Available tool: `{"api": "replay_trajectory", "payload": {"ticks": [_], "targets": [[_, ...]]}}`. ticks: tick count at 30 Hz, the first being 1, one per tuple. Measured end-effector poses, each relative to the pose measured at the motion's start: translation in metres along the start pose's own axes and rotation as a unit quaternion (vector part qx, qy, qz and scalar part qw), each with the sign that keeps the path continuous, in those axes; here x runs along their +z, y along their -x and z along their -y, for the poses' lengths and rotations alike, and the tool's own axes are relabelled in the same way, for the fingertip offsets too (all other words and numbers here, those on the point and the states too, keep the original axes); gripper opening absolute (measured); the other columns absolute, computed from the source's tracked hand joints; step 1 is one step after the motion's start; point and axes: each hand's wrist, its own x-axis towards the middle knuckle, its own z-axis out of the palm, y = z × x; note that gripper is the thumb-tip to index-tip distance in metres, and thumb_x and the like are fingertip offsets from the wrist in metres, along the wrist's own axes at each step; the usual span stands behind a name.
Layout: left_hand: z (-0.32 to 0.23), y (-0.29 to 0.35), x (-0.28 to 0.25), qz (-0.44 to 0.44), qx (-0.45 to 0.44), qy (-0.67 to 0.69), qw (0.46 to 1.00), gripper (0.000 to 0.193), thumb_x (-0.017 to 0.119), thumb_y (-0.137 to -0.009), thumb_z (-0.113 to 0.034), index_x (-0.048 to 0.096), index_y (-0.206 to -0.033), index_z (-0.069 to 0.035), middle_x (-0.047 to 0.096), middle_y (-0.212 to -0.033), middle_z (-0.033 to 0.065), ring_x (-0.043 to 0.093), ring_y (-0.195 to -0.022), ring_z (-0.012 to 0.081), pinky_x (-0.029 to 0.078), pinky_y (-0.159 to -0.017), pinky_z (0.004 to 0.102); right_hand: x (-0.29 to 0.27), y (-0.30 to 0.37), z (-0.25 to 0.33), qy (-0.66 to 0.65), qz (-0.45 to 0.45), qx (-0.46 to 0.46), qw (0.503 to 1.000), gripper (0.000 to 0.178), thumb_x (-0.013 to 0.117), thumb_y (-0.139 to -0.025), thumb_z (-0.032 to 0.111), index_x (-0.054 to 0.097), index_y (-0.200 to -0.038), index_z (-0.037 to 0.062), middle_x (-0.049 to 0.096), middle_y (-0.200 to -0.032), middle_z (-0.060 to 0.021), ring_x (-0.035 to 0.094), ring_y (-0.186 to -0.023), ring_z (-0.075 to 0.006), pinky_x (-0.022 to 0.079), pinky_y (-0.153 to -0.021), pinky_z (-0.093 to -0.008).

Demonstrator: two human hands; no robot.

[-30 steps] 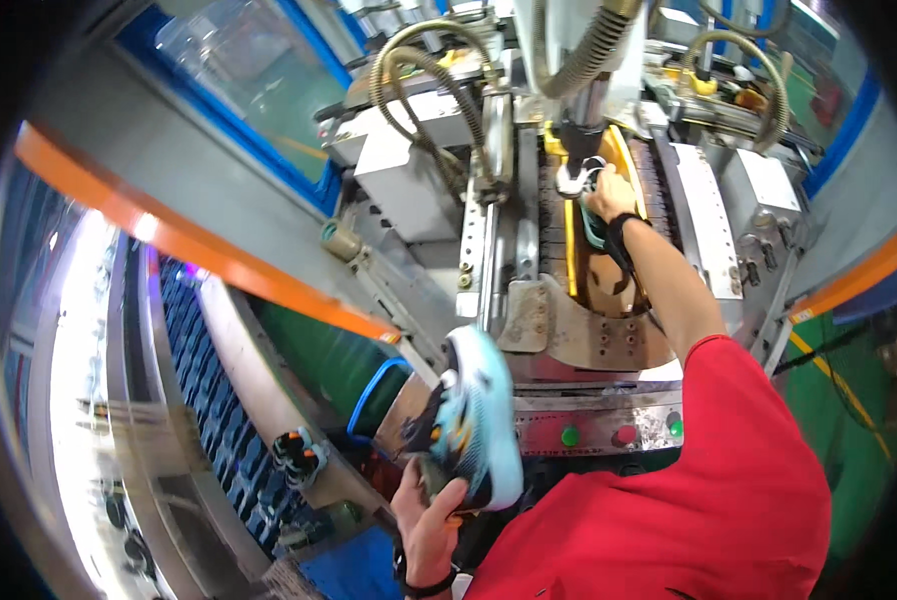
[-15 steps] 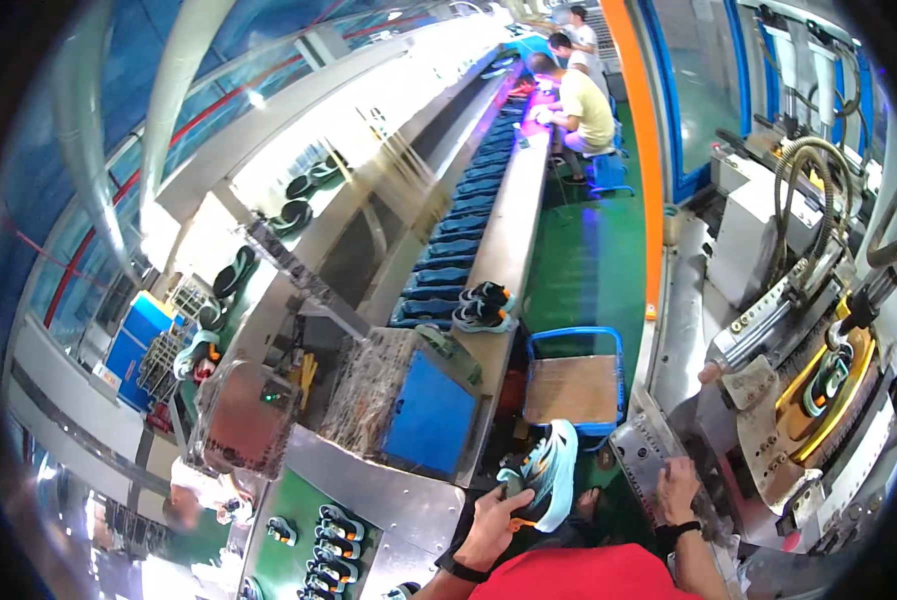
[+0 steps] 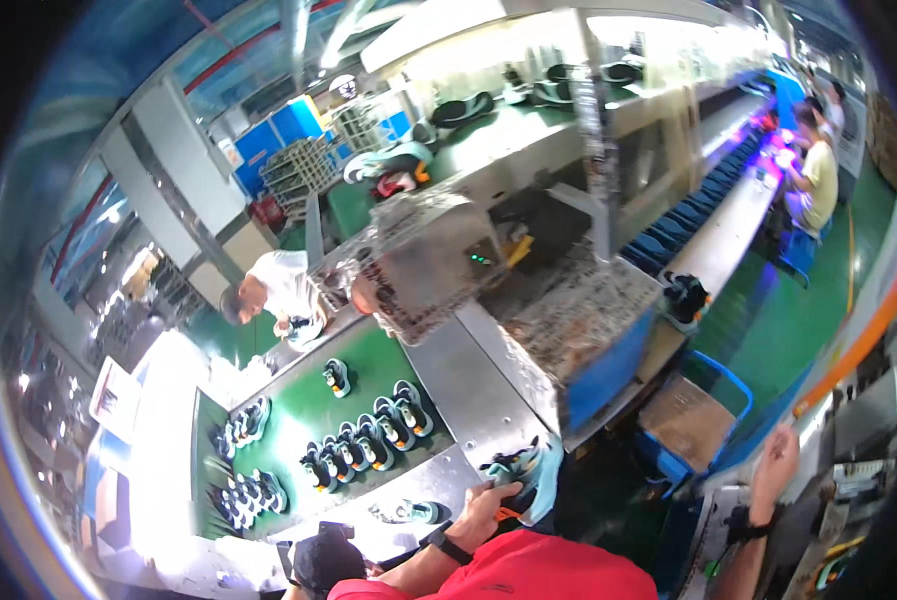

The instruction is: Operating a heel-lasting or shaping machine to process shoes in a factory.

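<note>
My left hand (image 3: pixel 483 512) is closed around a sneaker (image 3: pixel 541 482) with a dark upper and a pale blue sole. The sneaker is tilted, its sole turned to the right, just above the corner of the metal table. Out to the right, my right hand (image 3: pixel 775 462) is raised beside the machine, with nothing visible in it. Blur hides how its fingers are set. A single pale sneaker (image 3: pixel 414 511) lies on the metal surface left of my left hand.
Several sneakers (image 3: pixel 374 443) stand in rows on a green belt (image 3: pixel 289 400). A person (image 3: pixel 284 290) handles a shoe across it. At right are a blue-framed cart (image 3: pixel 684 420) and a machine (image 3: pixel 849 510). A conveyor with dark trays (image 3: pixel 699 215) runs back toward seated people.
My view has swung left, bringing the green belt and its sneaker rows into fuller view. The sneaker stays in my left hand. My right hand is now farther from it, out at the right.
</note>
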Motion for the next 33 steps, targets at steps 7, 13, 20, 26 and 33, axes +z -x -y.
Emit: {"api": "replay_trajectory", "payload": {"ticks": [7, 13, 20, 26, 33], "targets": [[-0.093, -0.097, -0.118, -0.096, 0.162, 0.153, 0.970, 0.026, 0.066, -0.080, 0.001, 0.062, -0.105, 0.006, 0.067, -0.095, 0.0157, 0.070, -0.080, 0.0293, 0.060, -0.067, 0.0410, 0.206, -0.180, 0.333, -0.059, 0.187, -0.350, 0.916, 0.019, 0.066, -0.085, 0.007, 0.062, -0.103, 0.0018, 0.067, -0.099, -0.0089, 0.064, -0.086, -0.0192, 0.049, -0.076, -0.0306], [-0.179, -0.272, -0.259, -0.183, 0.189, 0.136, 0.955, 0.027, 0.071, -0.078, -0.010, 0.062, -0.099, 0.004, 0.066, -0.086, 0.0136, 0.067, -0.074, 0.0257, 0.056, -0.055, 0.0379, 0.414, -0.198, 0.568, -0.024, 0.273, -0.510, 0.815, 0.058, 0.072, -0.083, 0.028, 0.052, -0.132, 0.0065, 0.065, -0.119, -0.0158, 0.063, -0.101, -0.0277, 0.049, -0.087, -0.0395], [-0.252, -0.451, -0.426, -0.452, 0.284, -0.026, 0.845, 0.048, 0.072, -0.067, -0.016, 0.058, -0.108, 0.006, 0.067, -0.098, 0.0250, 0.067, -0.089, 0.0389, 0.053, -0.078, 0.0433, 0.605, -0.169, 0.668, 0.077, 0.352, -0.539, 0.761, 0.087, 0.069, -0.078, 0.040, 0.030, -0.149, 0.0083, 0.050, -0.137, -0.0231, 0.049, -0.127, -0.0357, 0.037, -0.107, -0.0383], [-0.254, -0.502, -0.475, -0.470, 0.349, -0.310, 0.749, 0.061, 0.062, -0.074, -0.011, 0.045, -0.131, 0.005, 0.050, -0.129, 0.0286, 0.047, -0.121, 0.0436, 0.037, -0.105, 0.0475, 0.621, -0.172, 0.673, 0.079, 0.379, -0.508, 0.770, 0.082, 0.069, -0.068, 0.015, 0.039, -0.144, 0.0068, 0.055, -0.131, -0.0184, 0.053, -0.121, -0.0293, 0.039, -0.106, -0.0360], [-0.179, -0.360, -0.326, -0.179, 0.414, -0.104, 0.886, 0.050, 0.063, -0.088, -0.013, 0.048, -0.132, 0.007, 0.057, -0.126, 0.0193, 0.054, -0.115, 0.0266, 0.041, -0.099, 0.0355, 0.592, -0.173, 0.683, -0.074, 0.362, -0.514, 0.774, 0.058, 0.073, -0.068, 0.023, 0.055, -0.117, -0.0024, 0.064, -0.104, -0.0193, 0.063, -0.094, -0.0305, 0.051, -0.084, -0.0400]]}}
